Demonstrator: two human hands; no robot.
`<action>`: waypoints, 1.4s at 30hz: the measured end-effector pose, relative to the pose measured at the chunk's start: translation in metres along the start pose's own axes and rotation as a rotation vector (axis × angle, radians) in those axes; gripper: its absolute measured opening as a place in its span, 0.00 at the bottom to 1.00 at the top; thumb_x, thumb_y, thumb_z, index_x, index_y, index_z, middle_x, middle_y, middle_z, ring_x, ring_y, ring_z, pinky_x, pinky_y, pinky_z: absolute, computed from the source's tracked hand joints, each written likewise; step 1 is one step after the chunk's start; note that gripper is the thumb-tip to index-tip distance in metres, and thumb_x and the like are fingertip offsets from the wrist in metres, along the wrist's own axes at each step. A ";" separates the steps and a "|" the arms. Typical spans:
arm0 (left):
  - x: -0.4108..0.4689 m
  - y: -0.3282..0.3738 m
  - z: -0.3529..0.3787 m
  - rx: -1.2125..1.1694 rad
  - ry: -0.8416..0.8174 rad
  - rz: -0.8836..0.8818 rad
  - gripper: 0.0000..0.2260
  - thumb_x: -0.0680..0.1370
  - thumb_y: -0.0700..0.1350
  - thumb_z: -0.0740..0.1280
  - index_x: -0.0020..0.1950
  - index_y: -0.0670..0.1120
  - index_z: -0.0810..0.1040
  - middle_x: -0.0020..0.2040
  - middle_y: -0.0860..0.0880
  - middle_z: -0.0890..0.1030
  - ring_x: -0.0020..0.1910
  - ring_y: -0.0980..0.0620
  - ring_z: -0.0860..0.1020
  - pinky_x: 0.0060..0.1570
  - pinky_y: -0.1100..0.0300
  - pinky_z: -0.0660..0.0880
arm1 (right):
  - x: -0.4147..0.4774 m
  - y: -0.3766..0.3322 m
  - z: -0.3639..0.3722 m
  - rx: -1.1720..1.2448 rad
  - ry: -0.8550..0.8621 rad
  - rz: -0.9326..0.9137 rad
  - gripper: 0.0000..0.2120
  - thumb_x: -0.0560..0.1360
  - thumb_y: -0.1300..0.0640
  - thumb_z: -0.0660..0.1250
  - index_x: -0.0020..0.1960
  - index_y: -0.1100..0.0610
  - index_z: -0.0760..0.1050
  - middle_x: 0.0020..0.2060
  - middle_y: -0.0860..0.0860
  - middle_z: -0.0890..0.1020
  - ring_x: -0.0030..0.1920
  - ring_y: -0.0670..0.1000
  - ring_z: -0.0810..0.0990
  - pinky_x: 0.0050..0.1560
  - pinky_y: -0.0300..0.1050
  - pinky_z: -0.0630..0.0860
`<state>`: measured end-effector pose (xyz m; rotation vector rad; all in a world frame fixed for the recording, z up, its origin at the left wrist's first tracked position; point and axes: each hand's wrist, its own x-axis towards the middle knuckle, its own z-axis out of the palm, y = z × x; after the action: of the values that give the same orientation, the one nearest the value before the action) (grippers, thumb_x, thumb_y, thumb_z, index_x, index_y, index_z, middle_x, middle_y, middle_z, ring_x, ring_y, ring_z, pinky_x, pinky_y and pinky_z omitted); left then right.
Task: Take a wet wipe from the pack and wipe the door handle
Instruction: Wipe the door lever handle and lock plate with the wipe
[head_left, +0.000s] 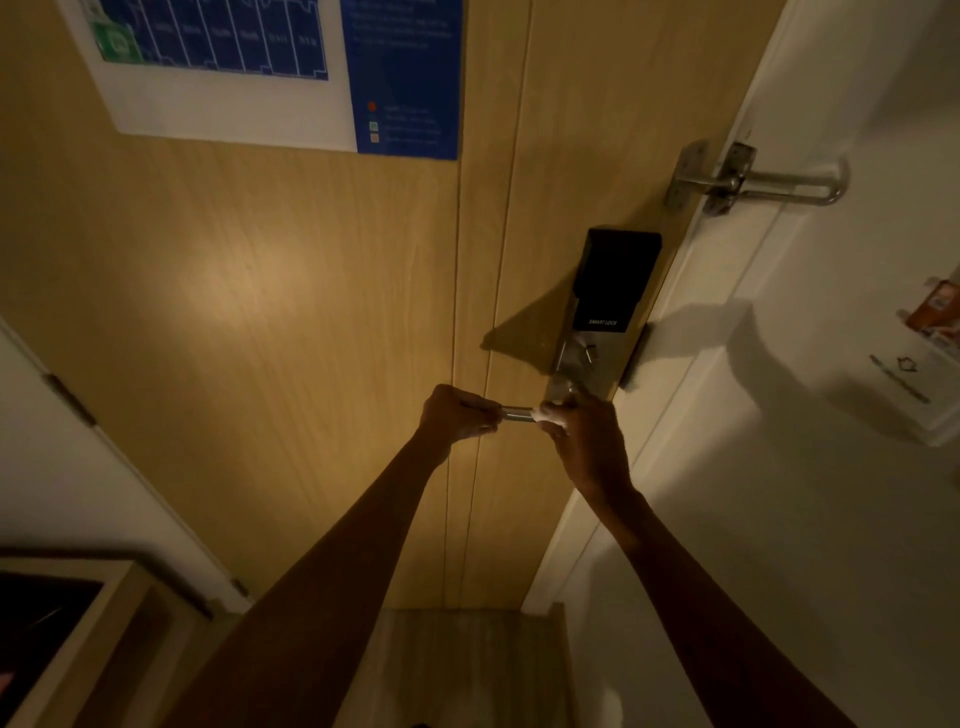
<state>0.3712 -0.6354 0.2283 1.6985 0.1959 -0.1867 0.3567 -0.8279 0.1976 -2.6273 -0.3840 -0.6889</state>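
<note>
Left hand (457, 413) wraps the free end of the lever door handle (515, 413). Right hand (582, 436) pinches a white wet wipe (545, 414) against the handle near its pivot (smart lock (613, 291) at 12 o'clock).

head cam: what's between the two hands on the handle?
In the head view, a short bare stretch of door handle between left hand and right hand.

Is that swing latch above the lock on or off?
On: the latch spans from its door plate across to the frame, with the bar lying level over the gap.
</note>
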 end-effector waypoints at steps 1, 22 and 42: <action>0.000 -0.001 0.000 0.000 0.002 0.002 0.07 0.68 0.35 0.77 0.45 0.39 0.86 0.44 0.38 0.86 0.46 0.41 0.86 0.48 0.56 0.83 | -0.002 0.000 -0.001 0.019 0.010 0.028 0.12 0.75 0.54 0.70 0.57 0.53 0.80 0.54 0.51 0.82 0.56 0.51 0.77 0.56 0.45 0.78; 0.000 0.006 0.002 -0.036 -0.009 -0.045 0.10 0.69 0.33 0.76 0.49 0.33 0.84 0.48 0.34 0.85 0.49 0.38 0.84 0.52 0.49 0.82 | -0.003 -0.012 -0.029 0.760 0.170 0.628 0.15 0.71 0.51 0.75 0.52 0.58 0.81 0.48 0.52 0.85 0.48 0.46 0.81 0.49 0.42 0.77; 0.005 0.004 0.000 0.008 0.008 -0.056 0.09 0.69 0.36 0.77 0.48 0.37 0.85 0.45 0.38 0.86 0.45 0.43 0.86 0.46 0.56 0.84 | 0.011 -0.025 -0.005 0.330 0.291 0.331 0.18 0.73 0.55 0.71 0.61 0.58 0.74 0.58 0.56 0.79 0.57 0.52 0.78 0.56 0.44 0.76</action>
<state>0.3769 -0.6363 0.2308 1.7033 0.2488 -0.2226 0.3547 -0.8058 0.2150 -2.1674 0.0248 -0.8008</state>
